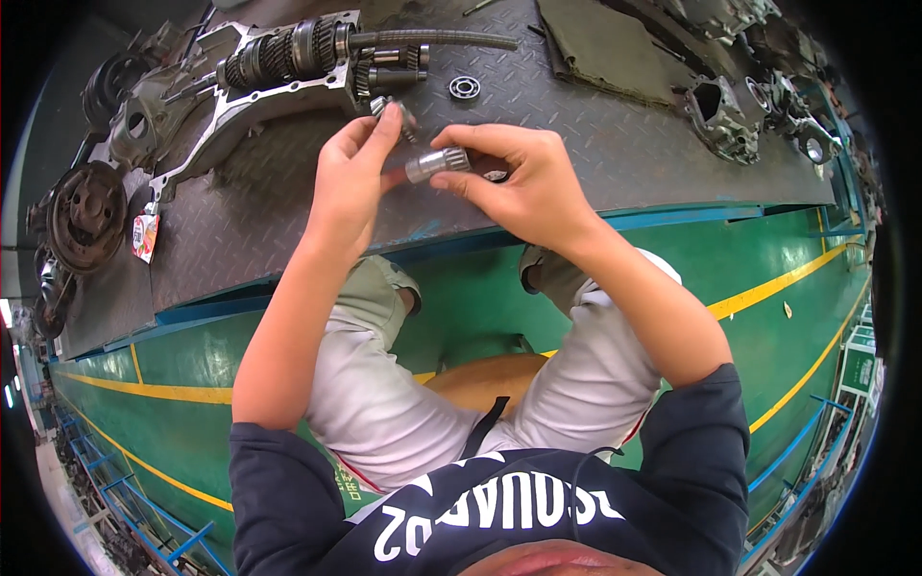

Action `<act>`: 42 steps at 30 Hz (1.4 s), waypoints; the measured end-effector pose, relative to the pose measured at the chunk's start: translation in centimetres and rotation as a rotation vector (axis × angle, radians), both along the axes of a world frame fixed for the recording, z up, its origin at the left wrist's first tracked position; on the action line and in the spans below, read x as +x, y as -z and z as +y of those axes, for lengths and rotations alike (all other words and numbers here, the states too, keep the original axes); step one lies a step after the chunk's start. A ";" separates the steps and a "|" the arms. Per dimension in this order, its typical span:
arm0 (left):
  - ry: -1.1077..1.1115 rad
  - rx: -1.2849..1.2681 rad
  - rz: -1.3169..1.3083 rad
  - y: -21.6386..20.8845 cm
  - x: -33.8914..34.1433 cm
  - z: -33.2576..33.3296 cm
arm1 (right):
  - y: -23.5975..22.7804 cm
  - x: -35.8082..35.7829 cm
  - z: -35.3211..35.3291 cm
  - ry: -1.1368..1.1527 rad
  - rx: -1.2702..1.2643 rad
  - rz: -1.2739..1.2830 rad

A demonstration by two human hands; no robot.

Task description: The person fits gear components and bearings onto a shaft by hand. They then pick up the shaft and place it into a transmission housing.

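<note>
Between thumb and forefinger, my right hand pinches a short splined metal shaft, its toothed end toward my palm. Close by on the left, my left hand has its thumb and fingers closed on a small toothed metal gear, blurred and partly hidden by the fingers. The gear and the shaft are near each other; a narrow gap seems to part them. Both hands hover over the dark tread-plate bench top. A ball bearing lies flat just beyond my hands.
An opened gearbox housing with a gear shaft assembly stands at the far left. Rusty round drums sit at the left edge beside a small packet. Metal castings and a dark mat lie at the right.
</note>
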State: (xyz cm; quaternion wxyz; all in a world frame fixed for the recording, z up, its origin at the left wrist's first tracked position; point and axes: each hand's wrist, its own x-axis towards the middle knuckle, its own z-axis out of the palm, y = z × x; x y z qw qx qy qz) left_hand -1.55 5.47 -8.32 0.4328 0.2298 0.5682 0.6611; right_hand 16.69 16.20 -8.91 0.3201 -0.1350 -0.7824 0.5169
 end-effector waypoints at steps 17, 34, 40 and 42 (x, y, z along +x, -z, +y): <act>0.180 -0.100 1.713 0.6 -2.2 -0.9 | -0.8 1.0 2.0 -0.015 -0.798 0.092; 0.121 0.359 0.490 -0.9 2.3 0.1 | -1.7 0.7 1.4 0.089 -0.304 0.146; 0.131 0.298 0.626 -1.5 3.8 -0.3 | -1.9 2.1 1.9 0.083 0.092 0.243; 0.131 0.319 0.624 -1.4 3.5 -0.5 | -1.9 2.0 1.8 0.076 0.101 0.215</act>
